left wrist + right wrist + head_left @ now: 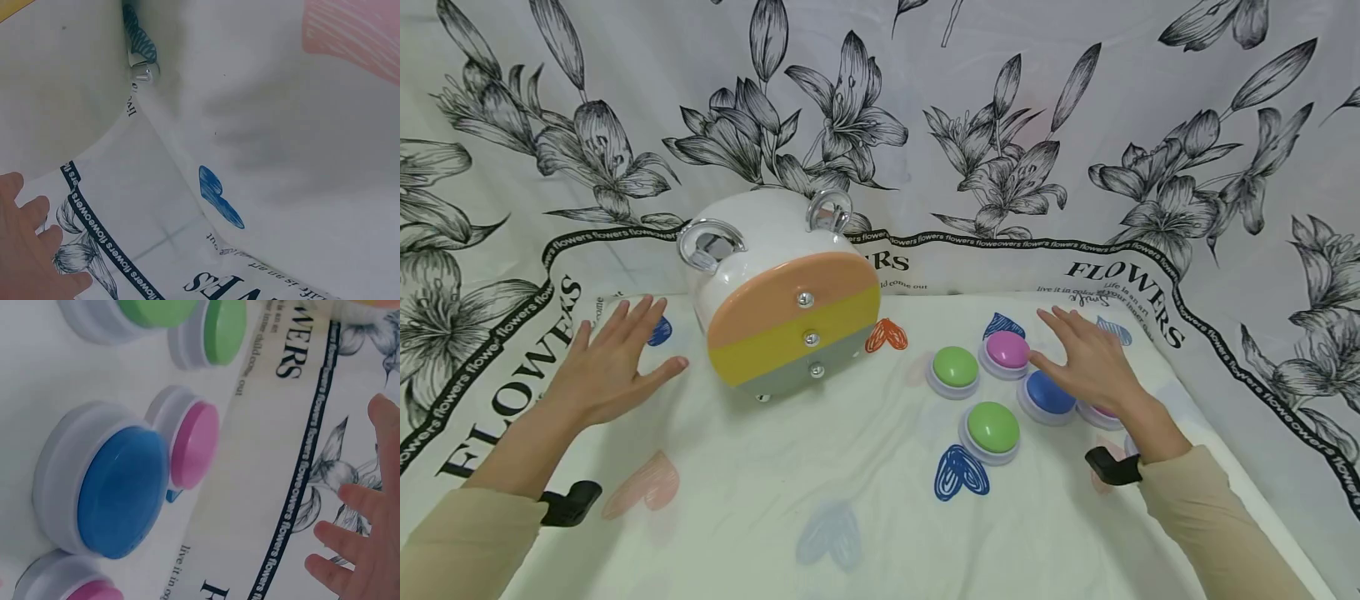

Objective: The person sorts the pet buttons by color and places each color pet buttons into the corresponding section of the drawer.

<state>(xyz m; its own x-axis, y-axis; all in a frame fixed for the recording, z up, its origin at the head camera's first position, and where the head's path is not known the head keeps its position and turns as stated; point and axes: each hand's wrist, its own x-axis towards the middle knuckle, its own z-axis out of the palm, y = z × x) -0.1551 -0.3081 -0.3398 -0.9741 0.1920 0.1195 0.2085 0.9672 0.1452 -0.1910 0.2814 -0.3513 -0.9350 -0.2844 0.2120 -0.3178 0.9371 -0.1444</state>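
Note:
My left hand [612,367] hovers with spread fingers, just left of a white rounded box [700,292] with an orange, yellow and green striped front [793,321]. Three clear knobs run down that front, and two silver handles stand on top. Over the push buttons at the right hovers my right hand [1088,362], fingers straight and holding nothing. Near it lie a blue push button [122,490], a pink push button [1007,350], a green push button [956,367] and a nearer green push button [993,427]. Another pink one [94,591] is partly hidden under the hand in the head view.
A white cloth [737,500] with printed hearts covers the table. Behind it hangs a floral curtain [970,192] with a black lettered band. Black wrist straps [571,503] show at both sleeves. Part of a further button base [1131,447] peeks out by the right wrist.

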